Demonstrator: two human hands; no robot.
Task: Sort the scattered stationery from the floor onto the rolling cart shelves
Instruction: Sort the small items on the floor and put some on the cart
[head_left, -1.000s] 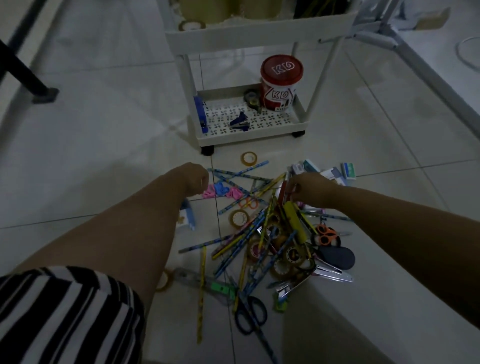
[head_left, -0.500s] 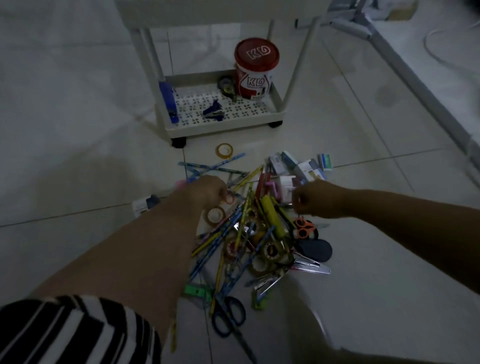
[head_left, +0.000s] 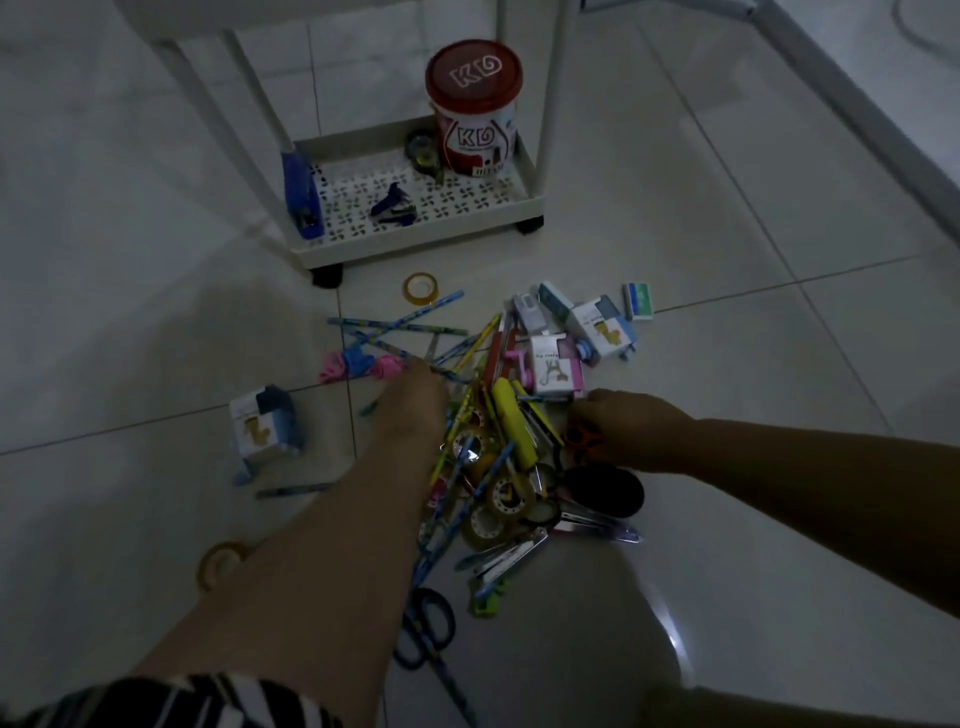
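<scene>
Both forearms reach forward and down over the stationery pile (head_left: 493, 457) on the glossy tiled floor (head_left: 156, 338) just before the white perforated cart shelf (head_left: 415, 208), the left hand (head_left: 415, 395) at thin striped pencils (head_left: 395, 327), the right hand (head_left: 623, 421) by orange scissors (head_left: 584, 436), whether either grips anything I cannot tell.

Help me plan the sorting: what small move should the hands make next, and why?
Probably close the left hand on the pencils under it and lift a bundle toward the cart's bottom shelf. That hand is down on the pile's near edge, the pencils lie loose there, and the shelf has bare space beside the staple remover.
</scene>
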